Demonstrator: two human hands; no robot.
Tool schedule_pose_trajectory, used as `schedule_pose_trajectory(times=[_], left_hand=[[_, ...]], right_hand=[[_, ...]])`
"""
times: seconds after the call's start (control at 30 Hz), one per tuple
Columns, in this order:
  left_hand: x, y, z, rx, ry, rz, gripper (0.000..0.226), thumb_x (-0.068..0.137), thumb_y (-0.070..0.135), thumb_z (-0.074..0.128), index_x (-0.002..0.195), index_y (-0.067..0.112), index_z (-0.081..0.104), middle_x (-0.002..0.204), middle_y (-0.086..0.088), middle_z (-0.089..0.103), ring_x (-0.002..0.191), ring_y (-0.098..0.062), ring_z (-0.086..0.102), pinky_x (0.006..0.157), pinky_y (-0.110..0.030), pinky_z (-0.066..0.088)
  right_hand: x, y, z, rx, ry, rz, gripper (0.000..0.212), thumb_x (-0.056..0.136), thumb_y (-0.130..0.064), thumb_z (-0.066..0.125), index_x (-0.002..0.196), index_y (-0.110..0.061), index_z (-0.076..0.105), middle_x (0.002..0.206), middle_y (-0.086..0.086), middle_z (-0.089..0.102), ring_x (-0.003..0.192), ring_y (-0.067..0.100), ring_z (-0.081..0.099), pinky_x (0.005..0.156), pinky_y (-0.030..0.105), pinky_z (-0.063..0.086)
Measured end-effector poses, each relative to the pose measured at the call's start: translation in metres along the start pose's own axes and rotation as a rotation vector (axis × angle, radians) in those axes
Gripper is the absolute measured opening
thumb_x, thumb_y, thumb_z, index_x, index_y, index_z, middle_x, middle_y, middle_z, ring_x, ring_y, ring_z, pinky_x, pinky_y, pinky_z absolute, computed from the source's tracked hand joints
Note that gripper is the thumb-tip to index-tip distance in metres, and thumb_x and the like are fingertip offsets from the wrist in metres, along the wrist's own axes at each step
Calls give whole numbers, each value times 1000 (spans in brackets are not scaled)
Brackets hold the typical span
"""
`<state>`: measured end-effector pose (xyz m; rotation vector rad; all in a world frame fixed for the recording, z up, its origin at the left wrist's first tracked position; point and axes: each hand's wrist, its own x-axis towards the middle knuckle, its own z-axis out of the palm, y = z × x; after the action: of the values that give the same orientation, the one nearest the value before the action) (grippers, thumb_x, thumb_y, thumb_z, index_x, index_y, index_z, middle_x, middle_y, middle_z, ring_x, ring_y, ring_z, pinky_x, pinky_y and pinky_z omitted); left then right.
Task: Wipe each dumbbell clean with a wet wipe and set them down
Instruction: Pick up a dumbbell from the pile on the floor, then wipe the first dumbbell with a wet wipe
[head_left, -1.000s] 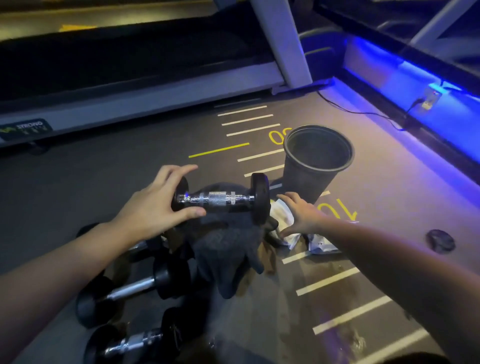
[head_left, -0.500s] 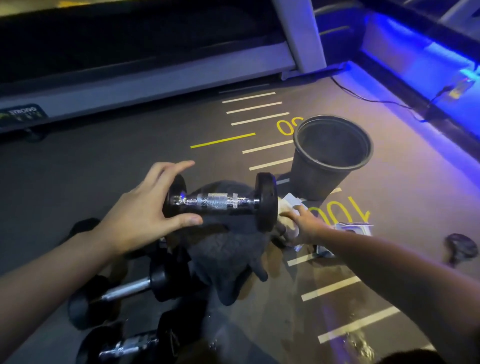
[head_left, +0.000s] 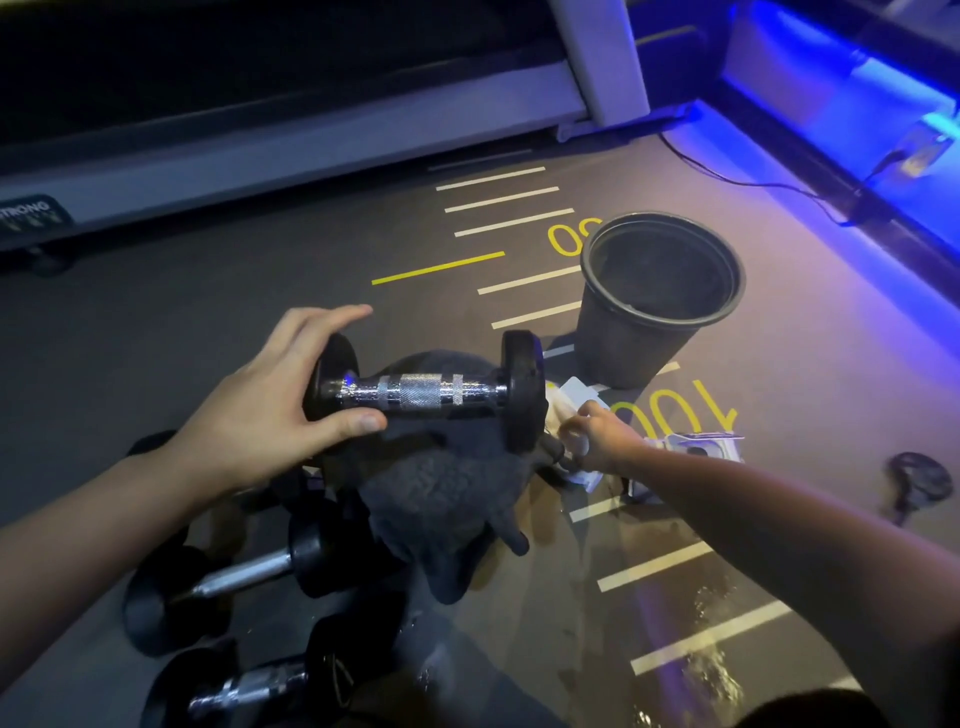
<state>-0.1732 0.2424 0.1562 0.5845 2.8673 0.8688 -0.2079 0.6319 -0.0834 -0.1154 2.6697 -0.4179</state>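
My left hand (head_left: 270, 410) grips the left black head of a small dumbbell (head_left: 423, 392) with a chrome knurled handle, held level above the floor. Under it lies a dark grey cloth (head_left: 441, 493). My right hand (head_left: 597, 436) reaches down past the dumbbell's right head and pinches a white wet wipe (head_left: 563, 410) on the floor. A wipe packet (head_left: 696, 447) lies just right of that hand. Two more black dumbbells lie on the floor at lower left, one (head_left: 234, 577) above the other (head_left: 249, 686).
A black bin (head_left: 649, 312) stands open behind the wipes. A treadmill base (head_left: 260, 150) runs across the back. A blue-lit wall edge and a cable (head_left: 753, 182) are at right. A small dark disc (head_left: 919, 478) lies on the floor at far right. Wet patches (head_left: 701, 670) shine at lower right.
My right hand has closed its fingers on the white wipe. The dumbbell in my left hand has stayed nearly level; the view has shifted slightly.
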Motion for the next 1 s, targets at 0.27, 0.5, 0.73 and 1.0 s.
schedule_pose_trajectory(times=[0.27,0.5,0.73,1.0], left_hand=[[3,-3,0,5,0,1,94,62,97,45,146,58,25,142,23,33,128,-12,47,104,-52,45],[3,-2,-1,18,-5,-1,96,63,92,50,148,54,26,142,23,33,128,-10,46,104,-52,46],[10,-8,-4,-24,-68,10,104,50,101,54,142,65,20,142,22,31,134,-11,44,109,-46,42],[20,-15,-8,-154,-153,22,117,29,95,71,131,74,18,141,8,37,136,-7,38,110,-26,30]], right_hand=[[-9,-3,-12,94,52,-27,51,79,-27,78,127,-21,63,124,2,48,111,22,52,90,29,48],[-30,-11,-36,177,187,-89,48,82,-30,77,126,-22,62,118,-2,46,108,19,52,90,29,48],[-75,-32,-96,248,361,-105,53,78,-23,80,127,-17,63,118,-5,45,108,8,48,91,16,35],[-142,-98,-170,431,582,-252,50,70,-27,80,118,-23,68,114,-6,51,103,12,58,85,34,54]])
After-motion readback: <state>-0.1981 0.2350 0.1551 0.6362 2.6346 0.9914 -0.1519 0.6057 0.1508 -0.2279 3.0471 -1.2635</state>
